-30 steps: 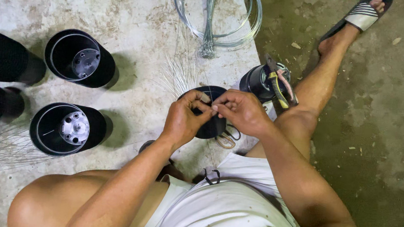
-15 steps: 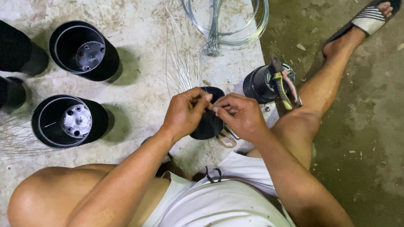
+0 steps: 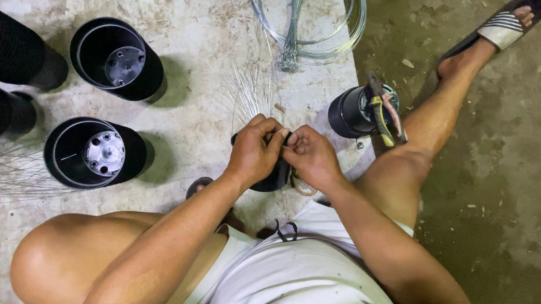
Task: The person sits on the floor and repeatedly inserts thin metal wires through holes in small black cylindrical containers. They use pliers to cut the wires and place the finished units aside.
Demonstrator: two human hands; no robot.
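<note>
While both the left hand (image 3: 256,152) and right hand (image 3: 309,157) pinch it, the small black cylinder (image 3: 276,180) shows only its dark, rounded lower edge.

Both hands are bunched together over a small black round part (image 3: 276,175) on the concrete floor (image 3: 198,9), left hand (image 3: 256,149) and right hand (image 3: 308,155) touching, fingertips pinched at its top edge. Two open black cylinders (image 3: 116,57) sit off to the left, pliers (image 3: 383,113) rest on another black cylinder (image 3: 351,112), wire coil (image 3: 305,18) up top.
</note>
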